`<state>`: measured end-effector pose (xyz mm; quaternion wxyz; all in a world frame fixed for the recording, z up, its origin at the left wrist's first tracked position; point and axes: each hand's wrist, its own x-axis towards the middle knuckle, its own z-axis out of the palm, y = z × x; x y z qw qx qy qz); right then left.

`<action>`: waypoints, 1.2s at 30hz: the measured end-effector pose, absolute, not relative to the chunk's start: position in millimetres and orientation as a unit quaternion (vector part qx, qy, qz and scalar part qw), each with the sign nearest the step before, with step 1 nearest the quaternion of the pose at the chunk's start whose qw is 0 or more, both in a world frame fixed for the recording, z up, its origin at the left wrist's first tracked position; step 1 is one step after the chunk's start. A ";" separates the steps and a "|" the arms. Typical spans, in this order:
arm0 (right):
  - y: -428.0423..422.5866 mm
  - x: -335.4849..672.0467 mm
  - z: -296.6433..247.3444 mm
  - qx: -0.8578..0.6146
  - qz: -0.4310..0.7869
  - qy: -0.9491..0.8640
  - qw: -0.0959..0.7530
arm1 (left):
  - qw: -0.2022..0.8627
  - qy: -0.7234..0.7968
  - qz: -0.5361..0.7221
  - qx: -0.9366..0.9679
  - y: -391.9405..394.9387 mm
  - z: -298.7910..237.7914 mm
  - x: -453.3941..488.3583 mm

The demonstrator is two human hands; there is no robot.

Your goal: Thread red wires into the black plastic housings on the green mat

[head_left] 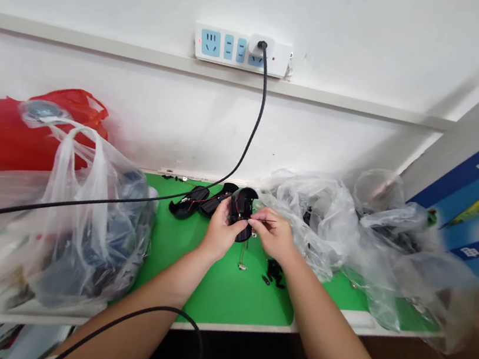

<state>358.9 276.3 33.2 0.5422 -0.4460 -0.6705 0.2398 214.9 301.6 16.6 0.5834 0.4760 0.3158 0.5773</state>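
My left hand (219, 231) is closed round a black plastic shell (242, 206) with thin red wires on it, held upright above the green mat (224, 290). My right hand (274, 233) pinches a thin wire or pin (265, 221) at the shell's right side, fingertips almost touching the left hand. A small metal part (243, 266) dangles below the shell on a wire. Two more black shells (194, 201) lie on the mat just behind and left of my hands.
Clear plastic bags of dark parts stand left (90, 230) and right (348, 230) of the mat. Small black pieces (274, 272) lie under my right wrist. A black cable (255, 116) runs from the wall power strip (242, 49) across the bench. A red bag (1, 128) sits at the far left.
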 end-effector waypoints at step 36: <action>282.8 358.3 15.4 -0.378 -0.035 -0.764 0.522 | 0.755 0.220 0.545 0.292 292.2 35.6 209.7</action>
